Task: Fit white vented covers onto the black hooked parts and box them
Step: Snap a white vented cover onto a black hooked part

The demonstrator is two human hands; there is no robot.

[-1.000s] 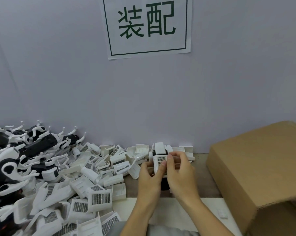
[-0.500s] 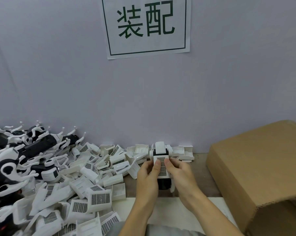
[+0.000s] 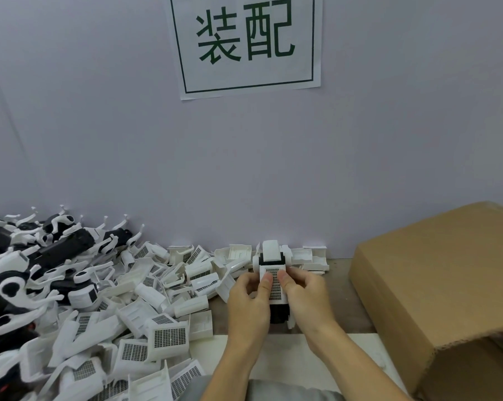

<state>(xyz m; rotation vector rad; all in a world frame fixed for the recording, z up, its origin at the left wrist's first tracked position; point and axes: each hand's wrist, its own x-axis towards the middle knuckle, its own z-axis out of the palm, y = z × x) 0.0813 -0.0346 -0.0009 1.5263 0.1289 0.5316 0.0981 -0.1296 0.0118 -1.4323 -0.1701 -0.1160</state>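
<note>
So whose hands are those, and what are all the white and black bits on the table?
There is only one picture, taken by a camera worn on a person's head, so you look down at the hands as that person sees them. The left hand and the right hand together hold one black part. Both thumbs press a white cover with a small grid of holes onto it. To the left lies a big heap of loose white covers, and further left a pile of black parts with white hooks. On the right stands a brown cardboard box. On the wall hangs a paper sign with two green characters.
</note>
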